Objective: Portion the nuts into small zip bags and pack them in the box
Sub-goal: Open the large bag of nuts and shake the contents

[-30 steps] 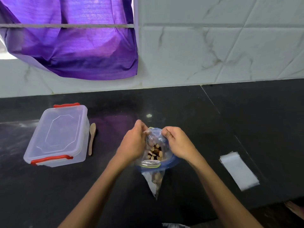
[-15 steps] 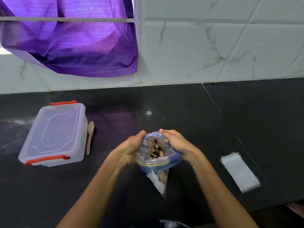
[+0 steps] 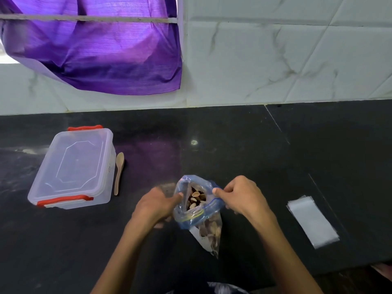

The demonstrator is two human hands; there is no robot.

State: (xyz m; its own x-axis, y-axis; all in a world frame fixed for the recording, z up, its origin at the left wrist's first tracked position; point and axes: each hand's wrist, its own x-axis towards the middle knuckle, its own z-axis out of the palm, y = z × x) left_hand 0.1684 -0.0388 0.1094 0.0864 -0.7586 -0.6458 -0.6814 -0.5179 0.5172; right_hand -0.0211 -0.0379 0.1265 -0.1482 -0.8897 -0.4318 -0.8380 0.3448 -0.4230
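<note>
Head view shows both hands at the mouth of the nut bag (image 3: 197,211), which stands between them on the counter (image 3: 233,145). The left hand (image 3: 156,205) touches the left side of the rim; motion blur hides whether its fingers pinch the film or only press it. The right hand (image 3: 241,197) pinches the right side of the rim between thumb and forefinger. The hands are apart, with the bag mouth spread open between them and the nuts (image 3: 196,200) visible inside.

The bag's long axis runs from the mouth, on the far side, down to a tapered corner pointing toward the person.

Small bags (image 3: 312,222) lie flat in a stack well to the right, long axis running away from the person and slightly leftward. The right hand is the nearer one.

The spoon (image 3: 118,172) lies just beside the right wall of the box (image 3: 72,168), handle toward the person. The box is lidded and latched, well to the left. The left hand is nearer both.

Judgement: portioning has not begun. The next move likely sends the right hand right for a small bag, or the left hand left for the spoon, while the other steadies the rim.
</note>
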